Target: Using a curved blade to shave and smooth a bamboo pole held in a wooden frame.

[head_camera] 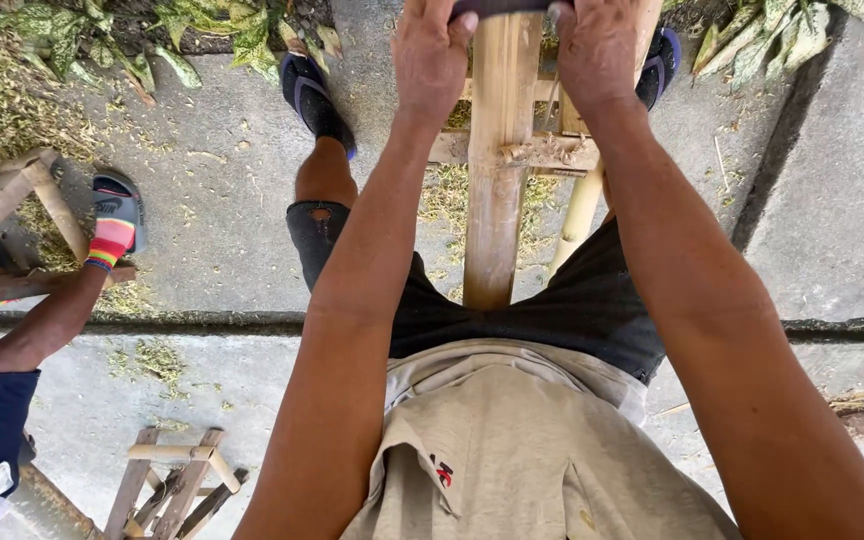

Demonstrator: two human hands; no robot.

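Both your hands grip a dark tool across the bamboo pole.
Your left hand and right hand close on the dark tool atop the bamboo pole, which lies along the wooden bench frame over shavings-strewn concrete floor.

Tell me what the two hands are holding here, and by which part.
Left hand and right hand each grip one end of a dark tool lying across the bamboo pole; the frame's top edge cuts off most of it.

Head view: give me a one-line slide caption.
Left hand and right hand grip a dark tool across a bamboo pole on a wooden stand.
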